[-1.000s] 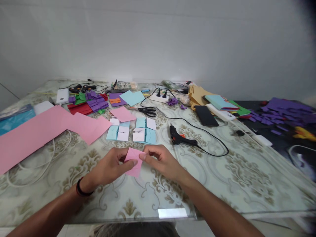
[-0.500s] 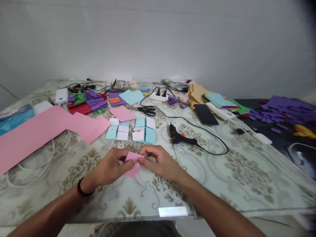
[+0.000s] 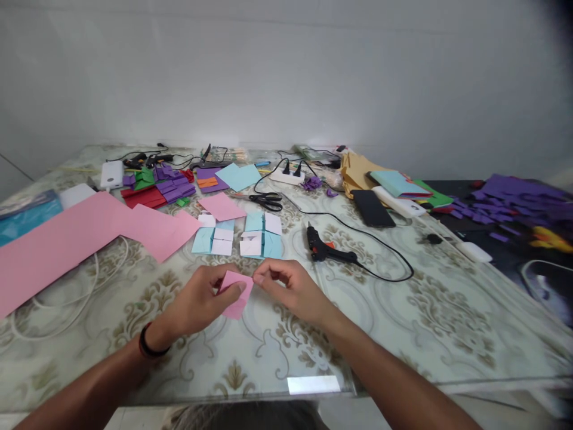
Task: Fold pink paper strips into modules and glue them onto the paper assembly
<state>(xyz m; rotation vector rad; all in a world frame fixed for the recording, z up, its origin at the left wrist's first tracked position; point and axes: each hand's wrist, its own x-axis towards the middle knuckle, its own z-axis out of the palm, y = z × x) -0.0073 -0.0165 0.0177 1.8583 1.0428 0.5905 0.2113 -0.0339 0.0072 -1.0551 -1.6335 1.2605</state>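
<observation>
At six o'clock from the cards (image 3: 271,243), left hand (image 3: 197,304) gripping pink paper (image 3: 233,309), thumb on top, right hand (image 3: 293,289) at three o'clock, fingertips pinched at the paper's corner.

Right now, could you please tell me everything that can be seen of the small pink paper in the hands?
The small pink paper looks matte and plain, with fairly straight edges, partly hidden. It is held at a slant over the patterned tabletop, nearer the person than the blue-and-white folded papers. The left hand grips its left side, thumb across its face; the right hand seems to pinch its upper right corner. I cannot tell how many layers it has.
</observation>
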